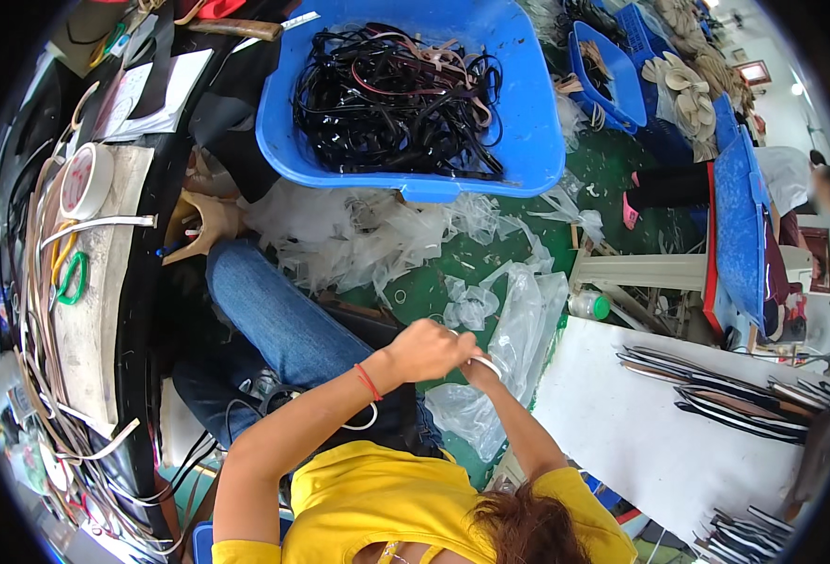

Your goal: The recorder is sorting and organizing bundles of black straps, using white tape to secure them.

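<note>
strap pinched by both hands, held together below tub | risk: strap slipped if grip eased

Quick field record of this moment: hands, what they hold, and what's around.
left hand: closed on a thin white strap
right hand: pinching the same strap, touching the left hand
ahead: blue tub full of black straps
floor: clear plastic bags
right: white board with dark straps laid in rows
</note>
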Motion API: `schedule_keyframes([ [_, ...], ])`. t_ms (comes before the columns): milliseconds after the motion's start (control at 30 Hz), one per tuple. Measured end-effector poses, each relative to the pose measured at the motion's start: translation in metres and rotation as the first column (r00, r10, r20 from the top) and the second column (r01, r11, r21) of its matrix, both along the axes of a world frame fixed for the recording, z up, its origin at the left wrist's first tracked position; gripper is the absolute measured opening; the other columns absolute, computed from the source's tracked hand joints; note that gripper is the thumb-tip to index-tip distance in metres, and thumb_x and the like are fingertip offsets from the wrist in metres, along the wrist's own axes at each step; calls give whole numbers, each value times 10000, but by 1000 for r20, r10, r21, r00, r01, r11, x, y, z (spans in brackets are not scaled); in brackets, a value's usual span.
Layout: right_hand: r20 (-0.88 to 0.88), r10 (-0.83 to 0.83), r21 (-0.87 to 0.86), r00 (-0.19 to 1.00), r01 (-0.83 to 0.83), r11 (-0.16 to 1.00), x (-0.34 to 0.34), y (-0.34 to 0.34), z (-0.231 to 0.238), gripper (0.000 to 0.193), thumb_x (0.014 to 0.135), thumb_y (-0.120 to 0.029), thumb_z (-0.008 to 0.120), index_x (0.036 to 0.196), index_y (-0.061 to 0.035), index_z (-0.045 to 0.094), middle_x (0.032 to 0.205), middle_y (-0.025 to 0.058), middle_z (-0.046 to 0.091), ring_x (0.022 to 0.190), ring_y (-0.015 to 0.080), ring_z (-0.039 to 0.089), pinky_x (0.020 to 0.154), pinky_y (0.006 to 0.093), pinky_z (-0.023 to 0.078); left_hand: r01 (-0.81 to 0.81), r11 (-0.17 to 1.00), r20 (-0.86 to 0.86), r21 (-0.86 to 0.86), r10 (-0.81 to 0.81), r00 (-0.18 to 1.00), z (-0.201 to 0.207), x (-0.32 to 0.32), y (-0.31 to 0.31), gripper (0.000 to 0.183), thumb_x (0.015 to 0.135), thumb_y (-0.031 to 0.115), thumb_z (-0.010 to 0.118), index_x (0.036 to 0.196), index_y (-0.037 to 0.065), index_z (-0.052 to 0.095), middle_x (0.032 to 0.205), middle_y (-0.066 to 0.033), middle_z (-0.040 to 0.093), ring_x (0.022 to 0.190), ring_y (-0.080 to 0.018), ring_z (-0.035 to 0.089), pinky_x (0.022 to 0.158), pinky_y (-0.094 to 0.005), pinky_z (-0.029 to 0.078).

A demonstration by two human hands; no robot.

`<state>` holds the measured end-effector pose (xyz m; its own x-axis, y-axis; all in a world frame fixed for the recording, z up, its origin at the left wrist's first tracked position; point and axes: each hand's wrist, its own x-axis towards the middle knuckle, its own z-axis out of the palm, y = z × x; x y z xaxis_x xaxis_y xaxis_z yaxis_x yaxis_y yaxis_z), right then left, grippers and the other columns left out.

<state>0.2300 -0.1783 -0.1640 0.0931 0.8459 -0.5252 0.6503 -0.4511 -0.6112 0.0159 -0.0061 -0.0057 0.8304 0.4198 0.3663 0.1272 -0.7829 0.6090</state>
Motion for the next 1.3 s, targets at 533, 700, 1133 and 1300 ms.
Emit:
schedule_keyframes([
  [533, 194, -94, -356, 977, 159, 921, 7, -16, -14, 360, 841, -281, 619, 1131, -80, 547, 1018, 149, 645, 905, 335, 621, 828, 407, 486, -272, 960, -805, -62, 113, 583, 27, -23, 85, 254, 884, 249, 538, 987, 23, 592, 878, -119, 664, 897, -272, 636, 1011, -426, 349],
  [700, 92, -174, -461, 980, 197, 865, 6, -16, -15, 365, 841, -291, 619, 1130, -80, 547, 972, 131, 643, 879, 313, 615, 817, 396, 479, -218, 904, -151, -369, 173, 973, 114, -52, 77, 446, 923, 307, 527, 1257, 13, 515, 1353, -232, 430, 1336, -360, 313, 1054, -433, 310],
  [1133, 119, -172, -340, 978, 203, 918, -10, 3, -12, 361, 818, -318, 647, 1084, -86, 570, 766, 123, 634, 739, 281, 627, 742, 375, 485, 507, 768, 307, -392, -411, 859, 168, -44, -36, 304, 766, 131, 573, 1020, -21, 504, 837, -155, 555, 739, -259, 628, 598, -337, 521],
  [1300, 138, -134, -413, 981, 180, 893, -11, -1, -15, 380, 818, -327, 639, 1107, -89, 571, 822, 143, 640, 790, 297, 630, 767, 387, 483, 358, 930, 403, -80, -298, 865, 145, -26, -8, 161, 768, 146, 599, 795, 53, 470, 641, -9, 459, 493, -141, 501, 391, -268, 398],
])
